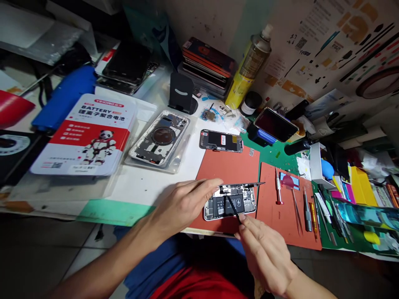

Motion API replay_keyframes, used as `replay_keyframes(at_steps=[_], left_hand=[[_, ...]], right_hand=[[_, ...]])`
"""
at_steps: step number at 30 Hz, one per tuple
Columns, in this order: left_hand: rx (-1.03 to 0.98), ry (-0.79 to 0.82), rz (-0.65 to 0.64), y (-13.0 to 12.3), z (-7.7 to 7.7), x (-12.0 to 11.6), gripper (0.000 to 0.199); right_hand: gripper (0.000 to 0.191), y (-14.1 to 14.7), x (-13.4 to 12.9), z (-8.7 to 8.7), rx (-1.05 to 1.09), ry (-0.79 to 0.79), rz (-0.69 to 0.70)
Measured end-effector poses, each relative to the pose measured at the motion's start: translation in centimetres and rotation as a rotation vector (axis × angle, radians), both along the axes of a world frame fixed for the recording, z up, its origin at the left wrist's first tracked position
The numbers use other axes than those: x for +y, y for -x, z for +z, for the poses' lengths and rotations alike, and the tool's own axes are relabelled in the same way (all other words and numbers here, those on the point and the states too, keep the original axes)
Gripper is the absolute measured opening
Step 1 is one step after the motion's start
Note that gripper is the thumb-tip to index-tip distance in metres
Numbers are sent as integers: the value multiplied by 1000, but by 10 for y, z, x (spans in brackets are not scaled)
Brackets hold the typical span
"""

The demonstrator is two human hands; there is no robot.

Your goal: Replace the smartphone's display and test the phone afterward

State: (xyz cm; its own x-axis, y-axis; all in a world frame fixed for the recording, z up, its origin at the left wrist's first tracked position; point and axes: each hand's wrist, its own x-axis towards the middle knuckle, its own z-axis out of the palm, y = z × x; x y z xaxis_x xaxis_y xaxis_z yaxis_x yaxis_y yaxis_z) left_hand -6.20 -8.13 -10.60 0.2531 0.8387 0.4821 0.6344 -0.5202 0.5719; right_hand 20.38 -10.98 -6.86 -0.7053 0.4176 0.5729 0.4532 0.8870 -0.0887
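Observation:
An opened smartphone [251,203] lies on the orange mat near the front table edge. Its black battery [220,206] and inner parts are exposed. The phone's screen panel [246,185] stands tilted up along the far side, seen nearly edge-on. My left hand [188,201] grips that panel at its left end, fingers closed. In my right hand [264,245], closed in a pinch, is a thin black pointed tool [233,209]. The tool's tip reaches into the phone near the far edge of the battery; whether it touches a part I cannot tell.
A loose screen [221,140] and a phone housing [158,137] lie beyond my hands. A screwdriver [278,187], tweezers [296,209] and several other tools lie right. A battery box [84,137] is at left. A spray can [249,66] stands at the back.

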Motion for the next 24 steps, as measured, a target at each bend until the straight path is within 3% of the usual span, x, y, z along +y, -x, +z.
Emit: replay_keyframes(at_steps=[5,10,16,24], left_hand=[[3,17,6,0,0,1,26],[-9,13,-6,-1,1,1,25],[23,6,41,-1,-1,0,26],[29,31,35,0,-1,-1,27]], right_hand=[[26,0,18,23,22,195,-3],[30,6,33,31,14,307,46],[27,8,30,38,-14,313,64],[29,11,35,34,7,330,62]])
